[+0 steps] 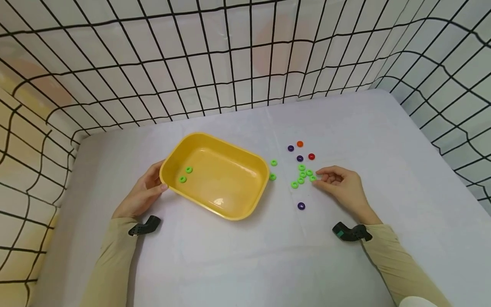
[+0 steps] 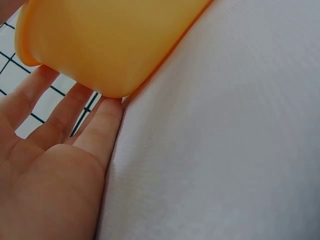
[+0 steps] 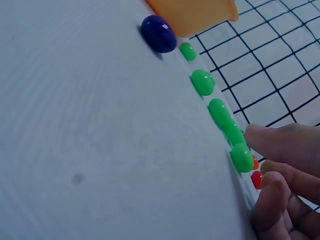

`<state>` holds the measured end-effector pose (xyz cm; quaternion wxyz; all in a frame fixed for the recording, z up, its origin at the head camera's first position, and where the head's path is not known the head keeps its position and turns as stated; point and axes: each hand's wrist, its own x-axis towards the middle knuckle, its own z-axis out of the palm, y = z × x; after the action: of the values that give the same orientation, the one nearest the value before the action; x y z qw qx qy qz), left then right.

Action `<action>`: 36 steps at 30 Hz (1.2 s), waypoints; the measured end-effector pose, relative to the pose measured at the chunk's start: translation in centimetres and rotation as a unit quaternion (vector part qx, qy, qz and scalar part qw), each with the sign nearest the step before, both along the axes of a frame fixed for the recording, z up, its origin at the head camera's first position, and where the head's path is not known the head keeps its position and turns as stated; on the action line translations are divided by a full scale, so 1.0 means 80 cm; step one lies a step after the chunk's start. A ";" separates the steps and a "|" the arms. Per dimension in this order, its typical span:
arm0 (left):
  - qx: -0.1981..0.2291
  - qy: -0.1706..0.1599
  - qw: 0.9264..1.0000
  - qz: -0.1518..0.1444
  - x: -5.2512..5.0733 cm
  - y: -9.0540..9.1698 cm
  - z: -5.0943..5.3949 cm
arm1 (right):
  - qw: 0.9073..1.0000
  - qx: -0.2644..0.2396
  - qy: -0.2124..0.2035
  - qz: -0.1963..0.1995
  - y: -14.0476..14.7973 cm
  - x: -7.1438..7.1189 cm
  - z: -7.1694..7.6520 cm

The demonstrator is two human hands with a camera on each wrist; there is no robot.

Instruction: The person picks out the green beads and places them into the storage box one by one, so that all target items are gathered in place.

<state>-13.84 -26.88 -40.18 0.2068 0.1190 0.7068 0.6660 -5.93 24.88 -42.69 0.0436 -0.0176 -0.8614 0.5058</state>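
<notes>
My left hand (image 1: 143, 192) holds the left end of a yellow plastic tray (image 1: 226, 209), its thumb by the rim and the other fingers partly hidden behind the wall. In the left wrist view, the fingers (image 2: 102, 125) touch the tray's outer wall. Two green rings (image 1: 183, 179) lie inside the tray. At the right, my right hand (image 1: 343, 187) is beside a cluster of small green rings (image 1: 301, 181). Its thumb and forefinger are parted near the closest green ring (image 1: 313, 178); in the right wrist view, that green ring (image 3: 241, 157) sits just before the fingertips.
Beyond the cluster lie an orange ring (image 1: 300, 144), a red ring (image 1: 311, 156) and purple rings (image 1: 290, 148). Another purple ring (image 1: 301, 206) is closer to me. Green rings (image 1: 274, 163) also lie by the tray's right end. Black wire mesh (image 1: 230, 51) borders the white-covered table (image 1: 238, 273).
</notes>
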 end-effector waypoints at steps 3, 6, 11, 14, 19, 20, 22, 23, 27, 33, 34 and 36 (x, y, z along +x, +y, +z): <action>0.000 -0.002 1.000 0.004 0.003 -0.002 -0.001 | 1.000 0.012 -0.003 -0.002 -0.002 -0.003 -0.002; 0.001 -0.003 1.000 0.007 0.004 -0.003 -0.003 | 0.999 0.032 -0.002 -0.005 -0.003 -0.006 -0.003; 0.003 0.000 1.000 0.003 0.002 -0.002 -0.003 | 0.999 0.046 0.004 -0.004 -0.002 -0.005 -0.003; 0.002 -0.001 1.000 0.004 0.002 -0.002 -0.004 | 0.999 0.041 0.007 0.000 -0.002 -0.005 -0.003; 0.002 0.001 1.000 0.005 0.001 -0.002 -0.004 | 0.999 0.035 0.015 0.003 -0.003 -0.006 -0.002; 0.001 0.002 1.000 0.005 0.000 -0.002 -0.004 | 0.999 0.037 0.017 0.003 -0.003 -0.006 -0.002; -0.001 0.002 1.000 0.005 0.000 -0.002 -0.004 | 0.999 0.042 0.017 0.001 -0.002 -0.006 -0.003; -0.002 0.002 1.000 0.005 0.000 -0.002 -0.004 | 0.999 0.043 0.018 0.001 -0.002 -0.005 -0.003; -0.005 0.001 1.000 0.004 0.001 -0.003 -0.004 | 0.999 0.046 0.020 -0.001 -0.003 -0.007 -0.005; -0.008 -0.002 1.000 0.003 0.000 -0.002 -0.002 | 0.998 0.053 0.028 0.001 -0.002 -0.007 -0.006; -0.009 -0.003 1.000 0.003 0.000 -0.002 -0.002 | 0.998 0.054 0.029 0.001 -0.001 -0.007 -0.006; -0.011 -0.005 1.000 0.003 0.000 -0.001 -0.001 | 0.998 0.052 0.030 0.003 -0.001 -0.007 -0.005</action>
<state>-13.86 -26.98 -40.28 0.2096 0.1107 0.7136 0.6592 -6.47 24.83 -43.11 0.0688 0.0020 -0.8849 0.4607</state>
